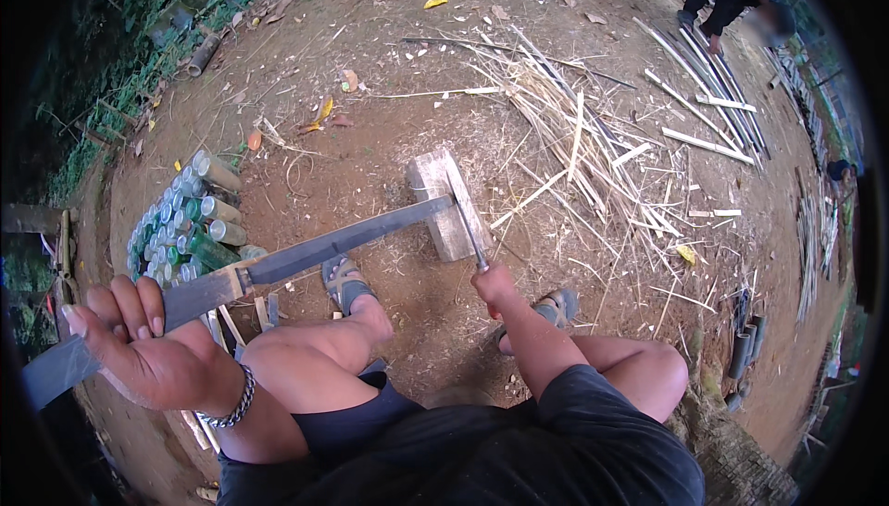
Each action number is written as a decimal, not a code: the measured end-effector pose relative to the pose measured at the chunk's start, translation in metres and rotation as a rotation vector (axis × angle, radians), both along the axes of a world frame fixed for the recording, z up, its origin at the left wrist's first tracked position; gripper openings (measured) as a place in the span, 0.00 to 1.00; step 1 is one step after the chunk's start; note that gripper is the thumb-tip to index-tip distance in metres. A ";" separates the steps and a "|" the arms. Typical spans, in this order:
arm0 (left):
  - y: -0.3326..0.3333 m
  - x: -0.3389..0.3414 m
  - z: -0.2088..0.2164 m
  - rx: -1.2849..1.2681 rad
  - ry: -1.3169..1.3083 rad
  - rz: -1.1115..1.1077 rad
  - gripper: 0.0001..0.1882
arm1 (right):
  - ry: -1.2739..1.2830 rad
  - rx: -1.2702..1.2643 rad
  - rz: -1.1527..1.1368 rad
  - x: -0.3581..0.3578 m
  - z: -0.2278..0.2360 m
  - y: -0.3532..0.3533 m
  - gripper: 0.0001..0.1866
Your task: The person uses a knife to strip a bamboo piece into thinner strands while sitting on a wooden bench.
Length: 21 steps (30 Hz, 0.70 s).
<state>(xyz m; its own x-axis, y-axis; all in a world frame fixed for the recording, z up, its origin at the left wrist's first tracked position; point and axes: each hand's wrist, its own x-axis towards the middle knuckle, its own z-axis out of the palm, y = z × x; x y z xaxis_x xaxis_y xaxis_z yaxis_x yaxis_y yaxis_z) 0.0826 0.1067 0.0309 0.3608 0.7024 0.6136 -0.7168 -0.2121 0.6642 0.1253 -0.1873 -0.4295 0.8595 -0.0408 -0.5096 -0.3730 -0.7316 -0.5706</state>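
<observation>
Dark flat bamboo strip (356, 237), gripped by the left hand (159, 356), ended over a pale rectangular wooden block (448, 238) beside the thin metal knife (469, 225) clasped in the right hand (497, 287), apparently part-trimmed, more remaining.

Black short-sleeved T-shirt (519, 460), dark navy shorts (347, 421), silver chain-link bracelet (244, 395), grey-olive strapped sandals (345, 286) on both feet

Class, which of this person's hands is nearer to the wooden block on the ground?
Right. The right hand grips a knife just on the near side of the wooden block; the left hand is well off to its left, holding a long dark strip.
</observation>
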 end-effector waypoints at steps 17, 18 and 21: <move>0.010 -0.081 0.027 0.089 -0.194 0.003 0.21 | 0.131 0.161 0.071 0.012 0.065 0.045 0.23; 0.016 -0.085 0.024 0.061 -0.190 -0.006 0.20 | 0.135 0.102 0.171 0.017 0.066 0.048 0.22; 0.004 -0.082 0.034 0.062 -0.189 0.091 0.20 | 0.177 0.139 0.097 0.021 0.060 0.042 0.22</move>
